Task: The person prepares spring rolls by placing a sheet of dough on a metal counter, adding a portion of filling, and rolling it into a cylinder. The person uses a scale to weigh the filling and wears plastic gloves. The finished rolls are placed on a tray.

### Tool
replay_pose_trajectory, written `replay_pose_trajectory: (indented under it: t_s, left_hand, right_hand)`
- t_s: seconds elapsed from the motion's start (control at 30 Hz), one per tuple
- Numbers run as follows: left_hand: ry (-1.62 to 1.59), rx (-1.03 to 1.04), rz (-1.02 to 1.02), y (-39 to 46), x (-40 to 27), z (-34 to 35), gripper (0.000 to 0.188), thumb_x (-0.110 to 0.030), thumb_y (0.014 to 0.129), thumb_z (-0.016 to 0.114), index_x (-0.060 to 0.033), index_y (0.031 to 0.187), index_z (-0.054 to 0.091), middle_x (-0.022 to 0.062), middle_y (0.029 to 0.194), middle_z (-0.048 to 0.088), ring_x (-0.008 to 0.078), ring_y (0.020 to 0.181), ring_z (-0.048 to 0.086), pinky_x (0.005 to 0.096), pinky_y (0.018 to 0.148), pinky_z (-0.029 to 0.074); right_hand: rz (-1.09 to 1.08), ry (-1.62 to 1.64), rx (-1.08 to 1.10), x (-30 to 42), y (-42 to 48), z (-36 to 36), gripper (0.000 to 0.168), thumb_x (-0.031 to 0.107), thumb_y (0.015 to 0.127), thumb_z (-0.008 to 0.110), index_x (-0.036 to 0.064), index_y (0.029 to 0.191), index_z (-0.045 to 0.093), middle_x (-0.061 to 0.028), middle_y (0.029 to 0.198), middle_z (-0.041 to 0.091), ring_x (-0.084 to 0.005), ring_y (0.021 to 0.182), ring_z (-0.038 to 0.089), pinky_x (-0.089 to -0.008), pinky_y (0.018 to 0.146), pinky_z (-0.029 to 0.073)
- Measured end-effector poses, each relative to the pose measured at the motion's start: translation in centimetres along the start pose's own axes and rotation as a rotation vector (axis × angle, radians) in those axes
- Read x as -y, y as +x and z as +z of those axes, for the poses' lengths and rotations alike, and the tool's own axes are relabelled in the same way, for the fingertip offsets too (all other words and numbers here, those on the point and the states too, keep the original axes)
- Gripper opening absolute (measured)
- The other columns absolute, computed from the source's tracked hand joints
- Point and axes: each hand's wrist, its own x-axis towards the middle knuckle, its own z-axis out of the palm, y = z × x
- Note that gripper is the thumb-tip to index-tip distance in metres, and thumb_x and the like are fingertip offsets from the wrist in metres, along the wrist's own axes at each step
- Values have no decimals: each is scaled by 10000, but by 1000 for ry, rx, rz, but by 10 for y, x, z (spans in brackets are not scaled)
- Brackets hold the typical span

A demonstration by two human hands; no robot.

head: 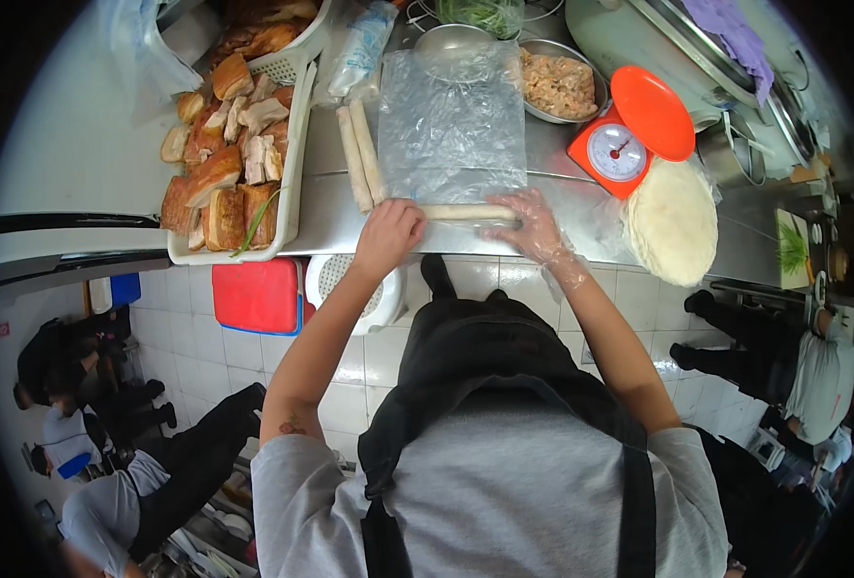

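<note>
A long, pale wrapped roll (467,212) lies crosswise near the steel counter's front edge. My left hand (391,230), bare, has its fingers curled over the roll's left end and hides it. Around the right end my right hand (535,225), in a clear plastic glove, is spread with fingers above and thumb below. Two similar rolls (360,155) rest side by side beyond my left hand. Just behind the roll a clear plastic sheet (452,134) is spread flat. Round pale wrappers (673,224) are stacked at the right, close to the front edge.
Left stands a white plastic basket (300,155) of roasted pork chunks (214,162). A metal bowl (604,94) of minced filling (558,83) sits behind an orange dial scale (615,155). Below the counter are a red container (257,295) and a white stool (383,307). People (781,365) work nearby.
</note>
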Motion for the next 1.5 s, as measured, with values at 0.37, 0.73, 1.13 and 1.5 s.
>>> replay_pose_trajectory:
  t_s: [0.37,0.73,1.13,1.5]
  left_hand:
    - [-155,55,-274,14,6,3,178,-95,860,717,-34,996,620,120,1026,640,342,971,606,431,867,492]
    - [-231,107,-208,5,16,-7,320,-111,878,715,-68,1191,668,142,1054,665,328,986,638,412,848,524]
    - [52,-151,-131,13,-23,-3,369,-11,793,672,-103,1149,697,81,1118,645,299,1058,598,421,917,486]
    - [-70,42,-113,19,-8,6,413,-9,817,670,-87,1223,656,84,1175,652,315,1084,581,423,966,478]
  right_hand:
    - [60,161,-351,-16,-17,1,137,54,787,775,32,920,753,-147,1086,736,-310,1043,694,-388,938,520]
    - [205,196,-251,-32,-22,-3,142,109,843,770,30,958,745,-127,1001,758,-260,886,719,-364,810,545]
    - [398,108,-230,-24,5,-6,247,253,892,753,43,1024,752,-162,891,749,-264,812,717,-363,775,540]
    - [-273,-198,-270,27,38,29,255,100,857,703,144,1108,710,-104,1121,671,-264,1091,608,-471,962,465]
